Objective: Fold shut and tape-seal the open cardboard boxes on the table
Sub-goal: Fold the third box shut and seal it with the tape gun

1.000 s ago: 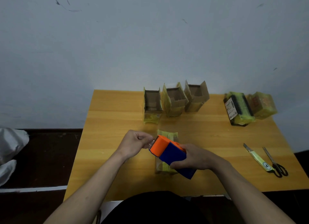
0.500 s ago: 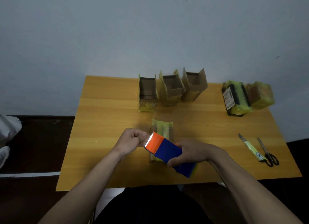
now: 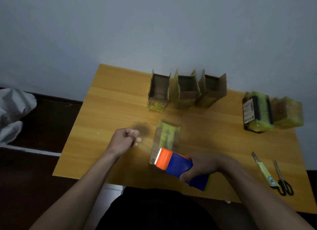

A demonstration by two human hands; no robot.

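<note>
- Since only the head view is on hand, everything below comes from it: the closed box (image 3: 166, 140) lies flat near the front middle of the table (image 3: 109, 113), yellow tape running along its top seam, and its near end is hidden behind the tape dispenser (image 3: 178, 166).
- Right hand (image 3: 204, 166) has its fingers wrapped round the dispenser's blue body, orange head pointing at the box.
- Left hand (image 3: 126, 139) hovers just left of the box with fingers curled tight; whether it pinches a strip of tape I cannot tell, as the frame is blurred there.
- Three open boxes (image 3: 186, 90) stand upright in a row at the far edge, flaps up, not yet sealed.
- Two taped boxes (image 3: 272, 114) sit at the far right.
- Judging by the thin walls and floppy flaps, each box is probably light and easily crushed; hold it by the side walls and press flaps down gently, or it may slide on the smooth wood.
- A utility knife (image 3: 265, 171) and scissors (image 3: 282, 180) lie at the near right.
</note>
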